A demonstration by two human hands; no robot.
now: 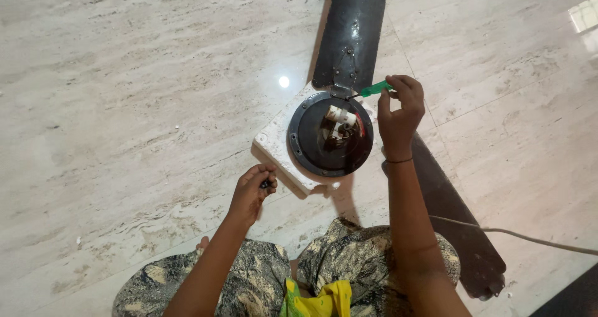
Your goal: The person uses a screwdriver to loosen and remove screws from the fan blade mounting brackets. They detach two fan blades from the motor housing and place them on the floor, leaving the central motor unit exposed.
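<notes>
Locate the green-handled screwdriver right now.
In the head view, the green-handled screwdriver is right of centre, pinched in the right hand, with its tip at the bracket where the upper fan blade meets the round motor housing.

Open marble floor lay free to the left and far right. The fan motor, its far blade and the near-right blade blocked the middle.
</notes>
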